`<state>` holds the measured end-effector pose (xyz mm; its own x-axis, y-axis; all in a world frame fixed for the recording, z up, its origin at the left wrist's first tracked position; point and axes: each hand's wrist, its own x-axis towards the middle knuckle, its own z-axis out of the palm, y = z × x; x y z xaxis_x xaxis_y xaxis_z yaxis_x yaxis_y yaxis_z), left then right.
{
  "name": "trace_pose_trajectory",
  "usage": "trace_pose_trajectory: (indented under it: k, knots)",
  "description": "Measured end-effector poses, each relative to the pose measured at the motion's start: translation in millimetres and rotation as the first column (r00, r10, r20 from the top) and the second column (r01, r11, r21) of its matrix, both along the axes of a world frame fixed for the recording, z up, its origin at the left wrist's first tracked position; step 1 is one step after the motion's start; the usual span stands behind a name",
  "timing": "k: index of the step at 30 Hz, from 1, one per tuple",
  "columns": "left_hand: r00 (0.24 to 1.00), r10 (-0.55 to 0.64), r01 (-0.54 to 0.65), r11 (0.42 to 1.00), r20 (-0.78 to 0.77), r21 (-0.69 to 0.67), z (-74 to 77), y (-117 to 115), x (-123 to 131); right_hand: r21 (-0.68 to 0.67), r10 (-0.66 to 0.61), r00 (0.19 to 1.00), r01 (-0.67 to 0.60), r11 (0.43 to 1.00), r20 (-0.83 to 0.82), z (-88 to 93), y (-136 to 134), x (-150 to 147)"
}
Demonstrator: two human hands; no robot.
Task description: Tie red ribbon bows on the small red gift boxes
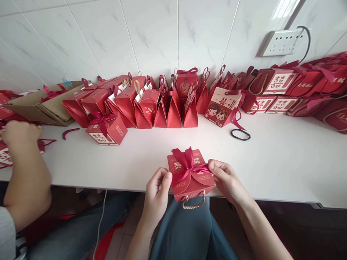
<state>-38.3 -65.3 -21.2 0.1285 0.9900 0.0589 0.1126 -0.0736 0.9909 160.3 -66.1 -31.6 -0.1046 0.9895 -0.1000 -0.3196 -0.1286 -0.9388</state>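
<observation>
Red gift box [196, 181] with lid flaps folded down, at the near edge of a white table [246, 166], front side jutting past the edge above the wearer's lap. Contents hidden. Magenta ribbon [186, 165] knotted in a bow on top; gold rope handle [194, 207] hanging from the near side.

To the left, a brown cardboard carton [30, 111], open, with red ribboned pieces inside. Along the wall [154, 27], a row of red gift boxes [175, 113], loops upright, insides out of sight. Just in front of that row, a bow-tied box [113, 131]; farther right, a cream-fronted box [220, 105] with two cartoon figures, near a black loop [240, 134], then stacked red boxes [280, 83].

Left hand [157, 188] reaching up from below, thumb uppermost, pinched on the ribbon's left end at the box edge. Right hand [224, 179] angled in from the lower right, thumb and forefinger clamped on the ribbon's right end. At far left, a co-worker's hand [21, 132], curled, above a red-and-white box [0, 155]; grip there impossible to tell.
</observation>
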Motion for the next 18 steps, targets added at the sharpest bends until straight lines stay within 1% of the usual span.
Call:
trace_pose_trajectory:
  k: [4, 8, 10, 12, 13, 14, 15, 16, 18]
  knots:
    - [1.0, -0.023, 0.023, 0.996, -0.001, 0.082, -10.2, 2.0, -2.1, 0.002, 0.007, 0.999, -0.007, 1.0, -0.032, -2.6, 1.8, -1.7]
    - [0.995, -0.069, 0.063, 0.994, 0.074, 0.091, -14.0, 6.2, -6.6, 0.014, 0.013, 1.0, -0.013, 1.0, -0.028, -3.2, 2.6, -0.1]
    - [0.993, -0.046, 0.037, 0.996, 0.11, 0.083, -13.9, 11.3, -9.5, 0.021, -0.026, 1.0, 0.026, 0.999, 0.004, -2.5, -1.0, 2.5]
    - [0.994, 0.013, -0.019, 0.998, 0.112, 0.054, -12.7, 18.3, -11.3, 0.061, -0.143, 0.983, 0.137, 0.989, 0.112, -0.9, -9.5, 3.9]
    - [0.994, 0.032, -0.035, 0.999, 0.106, 0.032, -11.8, 22.0, -11.4, 0.107, -0.226, 0.953, 0.208, 0.972, 0.2, 0.1, -15.5, 3.2]
    - [0.994, 0.035, -0.036, 0.999, 0.102, 0.012, -10.8, 25.4, -10.9, 0.173, -0.308, 0.901, 0.265, 0.949, 0.305, 1.3, -22.4, 1.0]
    - [0.994, 0.019, -0.019, 1.0, 0.104, -0.005, -9.8, 28.3, -9.8, 0.256, -0.377, 0.83, 0.292, 0.921, 0.412, 2.5, -29.8, -2.8]
    - [0.994, -0.006, 0.007, 1.0, 0.111, -0.015, -9.0, 30.4, -8.3, 0.348, -0.436, 0.744, 0.286, 0.893, 0.507, 3.7, -37.3, -8.1]
    - [0.992, -0.04, 0.043, 0.999, 0.123, -0.02, -8.1, 32.2, -4.6, 0.519, -0.52, 0.578, 0.186, 0.834, 0.629, 5.6, -50.0, -21.9]
